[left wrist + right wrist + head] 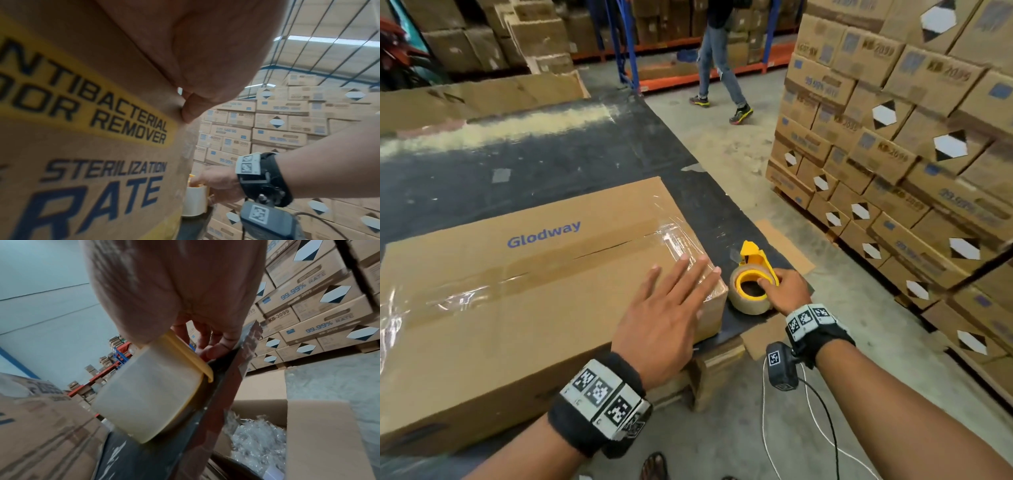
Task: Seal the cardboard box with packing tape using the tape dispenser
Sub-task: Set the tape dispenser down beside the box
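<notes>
Two hands at work: my left hand (667, 310) lies flat, fingers straight, on the cardboard box (524, 291) to steady it, while my right hand (787, 287) grips the tape dispenser (753, 277) resting on the counter (551, 150), just beside the box's corner.

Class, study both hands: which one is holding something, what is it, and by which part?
The right hand grips the yellow tape dispenser at its roll end. The left hand holds nothing; its straight fingers lie over the cardboard box.
</notes>
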`<state>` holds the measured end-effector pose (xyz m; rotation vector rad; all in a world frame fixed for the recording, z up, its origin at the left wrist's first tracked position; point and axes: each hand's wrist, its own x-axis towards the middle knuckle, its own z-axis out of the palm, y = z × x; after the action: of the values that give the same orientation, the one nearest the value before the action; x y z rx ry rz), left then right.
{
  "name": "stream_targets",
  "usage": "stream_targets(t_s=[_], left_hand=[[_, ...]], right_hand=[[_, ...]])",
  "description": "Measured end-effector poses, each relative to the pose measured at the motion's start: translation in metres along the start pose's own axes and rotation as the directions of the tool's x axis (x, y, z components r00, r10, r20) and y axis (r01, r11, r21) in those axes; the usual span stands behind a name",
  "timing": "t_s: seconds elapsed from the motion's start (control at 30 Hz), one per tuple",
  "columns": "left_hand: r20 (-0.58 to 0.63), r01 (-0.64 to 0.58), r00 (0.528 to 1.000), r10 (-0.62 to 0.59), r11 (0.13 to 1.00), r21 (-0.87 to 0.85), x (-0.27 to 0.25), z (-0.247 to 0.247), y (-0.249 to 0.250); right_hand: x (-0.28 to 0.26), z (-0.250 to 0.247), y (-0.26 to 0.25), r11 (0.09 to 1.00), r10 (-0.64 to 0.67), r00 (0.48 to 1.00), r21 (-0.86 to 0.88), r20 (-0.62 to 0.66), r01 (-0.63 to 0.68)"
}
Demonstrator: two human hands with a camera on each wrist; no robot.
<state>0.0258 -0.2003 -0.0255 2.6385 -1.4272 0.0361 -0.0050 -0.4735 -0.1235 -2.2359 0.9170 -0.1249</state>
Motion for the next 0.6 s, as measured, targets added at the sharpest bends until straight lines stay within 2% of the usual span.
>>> stream_targets(t_s=[0.1,0.17,0.23,0.3,0.37,0.43,0.53,0.6], left_hand=[[-0.015,0.008,1.000,-0.009,0.999,-0.051,0.000,-0.002,0.000],[-0.079,0.036,0.996,-0.051,0.984,-0.174,-0.003,-0.007,0.003],[-0.160,0.092,0.976,-0.145,0.950,-0.297,-0.014,-0.012,0.004],[-0.230,0.163,0.941,-0.249,0.927,-0.338,-0.035,-0.016,0.002],[-0.278,0.248,0.894,-0.351,0.905,-0.346,-0.064,-0.019,-0.005],[-0.312,0.348,0.837,-0.450,0.877,-0.330,-0.098,-0.023,-0.017],[-0.339,0.532,0.731,-0.592,0.806,-0.260,-0.154,-0.029,-0.045],[-0.334,0.668,0.637,-0.695,0.714,-0.209,-0.192,-0.033,-0.066]], right_hand=[[0.006,-0.005,0.003,1.000,-0.012,0.999,-0.021,0.053,0.014],[0.005,-0.010,0.002,1.000,-0.021,0.999,-0.003,0.047,0.021],[-0.001,-0.019,-0.006,0.997,-0.056,0.998,0.046,-0.023,0.057],[-0.009,-0.026,-0.023,0.976,-0.185,0.977,0.099,-0.108,0.195],[-0.025,-0.032,-0.044,0.919,-0.338,0.928,0.155,-0.159,0.362],[-0.045,-0.035,-0.065,0.837,-0.489,0.856,0.187,-0.167,0.514],[-0.074,-0.033,-0.087,0.697,-0.688,0.718,0.181,-0.100,0.694],[-0.090,-0.028,-0.097,0.632,-0.771,0.637,0.099,-0.022,0.769]])
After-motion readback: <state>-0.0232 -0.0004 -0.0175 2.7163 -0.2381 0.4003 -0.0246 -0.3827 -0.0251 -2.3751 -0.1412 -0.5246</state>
